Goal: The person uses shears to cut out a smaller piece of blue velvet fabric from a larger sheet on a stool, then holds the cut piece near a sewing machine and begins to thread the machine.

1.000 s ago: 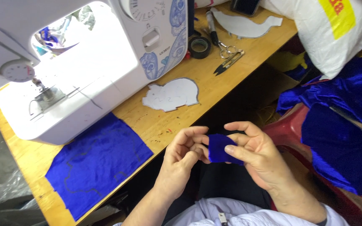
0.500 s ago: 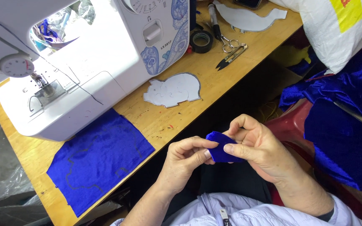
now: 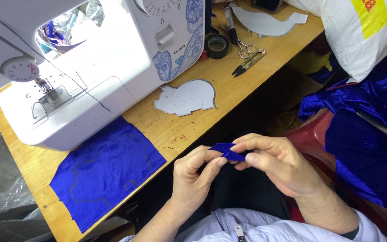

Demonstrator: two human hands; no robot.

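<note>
Both hands meet in front of my lap and pinch a small folded piece of blue fabric (image 3: 228,151). My left hand (image 3: 194,177) grips its left end between thumb and forefinger. My right hand (image 3: 277,162) covers its right end with the fingers curled over it. On the wooden table (image 3: 175,130) a larger blue fabric piece (image 3: 106,170) with a chalk outline lies flat, just left of my hands. A white paper pattern (image 3: 185,97) shaped like an animal rests beyond it.
A white sewing machine (image 3: 90,58) fills the table's left and back. Thread snips (image 3: 248,62), small scissors (image 3: 240,42), a black tape roll (image 3: 217,45) and another paper pattern (image 3: 265,21) lie at the back. A white bag (image 3: 359,31) and blue cloth heap (image 3: 368,130) sit to the right.
The small blue piece has been folded narrower between my fingers. My hands have shifted slightly lower and rightward in the view.
</note>
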